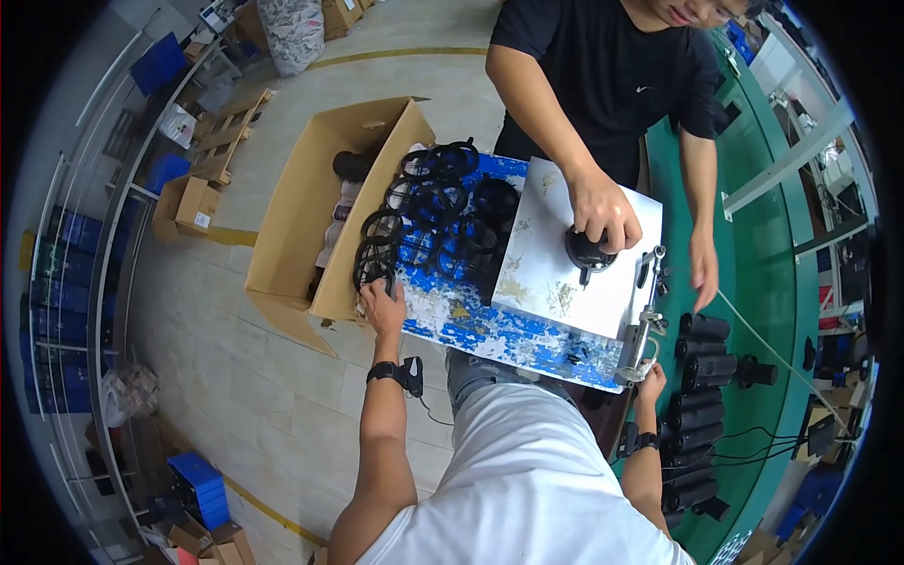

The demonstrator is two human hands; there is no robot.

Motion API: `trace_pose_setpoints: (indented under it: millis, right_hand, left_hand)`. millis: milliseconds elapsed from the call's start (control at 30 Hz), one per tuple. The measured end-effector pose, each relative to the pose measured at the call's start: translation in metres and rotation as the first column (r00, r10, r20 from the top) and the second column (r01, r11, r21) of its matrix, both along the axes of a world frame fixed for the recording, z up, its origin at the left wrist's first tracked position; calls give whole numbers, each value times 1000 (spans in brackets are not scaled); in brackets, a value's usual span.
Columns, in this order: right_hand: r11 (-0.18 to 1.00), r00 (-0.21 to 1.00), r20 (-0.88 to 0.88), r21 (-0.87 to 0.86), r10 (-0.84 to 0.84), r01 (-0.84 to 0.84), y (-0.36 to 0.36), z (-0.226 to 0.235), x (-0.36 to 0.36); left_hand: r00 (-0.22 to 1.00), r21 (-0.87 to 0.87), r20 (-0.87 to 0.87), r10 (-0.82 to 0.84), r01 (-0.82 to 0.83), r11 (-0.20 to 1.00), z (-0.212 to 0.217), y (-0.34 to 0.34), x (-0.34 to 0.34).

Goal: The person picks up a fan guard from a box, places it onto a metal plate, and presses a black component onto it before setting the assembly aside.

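At the left edge of a worn blue-and-white tabletop, my left hand has its fingers closed on the near rim of a black ring-shaped plastic part. That part is at the near end of a cluster of similar black rings. My right hand is at the near right corner, beside a metal clamp-like fixture. Its fingers look curled, but what they hold is hidden. Across from me, a co-worker's hand presses on a round black part on a silvery sheet.
An open cardboard box with dark and pale items stands left of the table. On the right, a green conveyor-like bench carries a row of black cylinders and cables. The co-worker's other hand hangs over its edge.
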State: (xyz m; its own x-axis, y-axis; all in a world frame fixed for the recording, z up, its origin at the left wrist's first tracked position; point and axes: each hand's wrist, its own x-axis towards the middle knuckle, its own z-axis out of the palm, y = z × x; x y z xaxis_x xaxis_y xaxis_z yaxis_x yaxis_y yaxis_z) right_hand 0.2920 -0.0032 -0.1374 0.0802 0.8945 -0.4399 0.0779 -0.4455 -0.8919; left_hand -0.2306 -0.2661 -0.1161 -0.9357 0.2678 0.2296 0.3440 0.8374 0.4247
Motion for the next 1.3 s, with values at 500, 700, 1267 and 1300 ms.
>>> trace_pose_setpoints:
  millis: [500, 700, 1267, 1300]
  right_hand:
    - [907, 970, -237, 419, 61, 45, 2, 193, -41]
    - [864, 847, -208, 252, 489, -436, -23, 268, -162]
    - [930, 840, -407, 238, 359, -281, -24, 242, -197]
    - [911, 792, -458, 277, 403, -304, -20, 244, -192]
  left_hand:
    - [877, 374, -225, -425, 480, 793, 131, 15, 56]
    - [412, 363, -302, -860, 883, 296, 217, 96, 120]
    - [-44, 872, 314, -948, 408, 270, 207, 161, 168]
    - [10, 875, 271, -963, 414, 251, 207, 165, 170]
